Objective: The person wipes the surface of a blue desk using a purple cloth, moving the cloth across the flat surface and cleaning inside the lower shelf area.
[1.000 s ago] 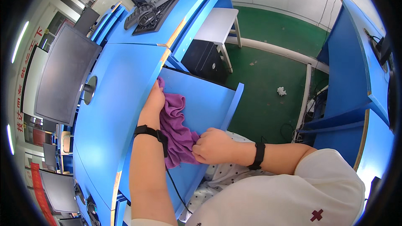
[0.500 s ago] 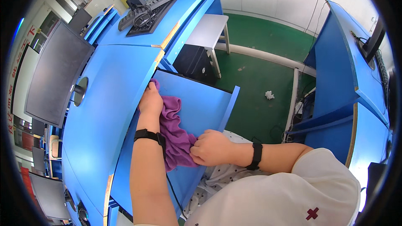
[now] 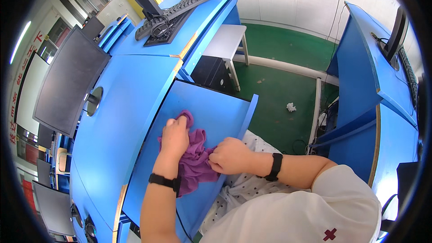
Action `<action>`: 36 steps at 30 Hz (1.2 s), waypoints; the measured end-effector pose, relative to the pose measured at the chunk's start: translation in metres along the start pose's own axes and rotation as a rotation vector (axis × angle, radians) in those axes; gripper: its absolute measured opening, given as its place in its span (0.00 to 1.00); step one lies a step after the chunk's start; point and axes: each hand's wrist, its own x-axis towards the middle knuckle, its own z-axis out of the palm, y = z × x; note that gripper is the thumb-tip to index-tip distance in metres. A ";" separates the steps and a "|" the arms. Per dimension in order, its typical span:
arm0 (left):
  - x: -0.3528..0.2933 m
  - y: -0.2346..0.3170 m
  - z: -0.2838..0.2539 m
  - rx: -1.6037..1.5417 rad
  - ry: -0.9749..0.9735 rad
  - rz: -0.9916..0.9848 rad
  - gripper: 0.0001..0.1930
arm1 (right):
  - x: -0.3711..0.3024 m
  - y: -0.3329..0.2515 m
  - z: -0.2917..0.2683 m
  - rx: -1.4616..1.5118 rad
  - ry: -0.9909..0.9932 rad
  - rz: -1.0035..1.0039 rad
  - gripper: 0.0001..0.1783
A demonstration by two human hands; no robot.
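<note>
Counter [image 3: 119,94], blue and wide, runs along the person's left, with a blue pull-out tray [image 3: 211,99] sliding out from under its front edge. A dark monitor [image 3: 69,83] stands toward the counter's back edge. On the tray lies a bunched purple cloth [image 3: 195,171], well apart from the tray's far short edge, its folds reaching close to the raised outer lip.

Both hands are on the cloth. The left hand [image 3: 175,139] sits over it, nearer the counter's front edge, fingers curled down; folds show beyond the fingers and on both sides, but I cannot tell whether this grip is clamped or only pressing. The right hand [image 3: 231,156] is beside the outer lip, its grip bunched into a fist and clamped on the cloth's side. Black wristbands [image 3: 276,166] circle both wrists.

The step in hand looks like working the cloth over the tray's surface. The next move seems to call for a firm right grip and a flat, even press from the left, clear of the counter's underside.
</note>
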 end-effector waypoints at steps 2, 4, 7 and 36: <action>-0.009 0.008 -0.007 -0.014 -0.032 0.049 0.11 | 0.000 0.000 0.000 0.013 0.024 -0.013 0.12; -0.013 0.010 -0.009 -0.009 -0.076 0.067 0.11 | 0.000 0.002 0.003 0.003 0.047 -0.019 0.12; 0.004 0.010 -0.012 0.031 -0.105 -0.012 0.13 | 0.001 0.003 0.005 0.006 0.087 -0.038 0.13; 0.044 -0.042 0.009 0.032 0.007 -0.177 0.16 | 0.000 0.001 0.003 0.066 0.042 -0.002 0.14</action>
